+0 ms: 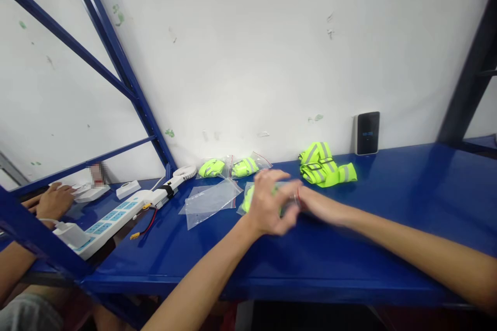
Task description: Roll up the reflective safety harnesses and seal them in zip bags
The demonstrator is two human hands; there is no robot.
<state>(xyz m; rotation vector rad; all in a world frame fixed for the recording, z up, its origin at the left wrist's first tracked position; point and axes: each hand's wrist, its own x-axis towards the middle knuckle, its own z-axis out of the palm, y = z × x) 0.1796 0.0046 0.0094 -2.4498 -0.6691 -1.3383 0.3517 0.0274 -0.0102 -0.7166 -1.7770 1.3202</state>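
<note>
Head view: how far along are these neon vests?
Done-looking: two folded vests lie sealed-looking in clear bags. In hand: the left hand and right hand work at a third vest, blurred. Left: a loose vest and a flat clear bag.

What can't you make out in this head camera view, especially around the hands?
Head view:
- Whatever is between the left hand and right hand: blurred by motion and hidden by the fingers.
- Neon yellow item in a clear plastic bag: mostly covered by the left hand.
- Black device's display: its lit text is too small to read.
- White power strip's markings: too small to read.
</note>
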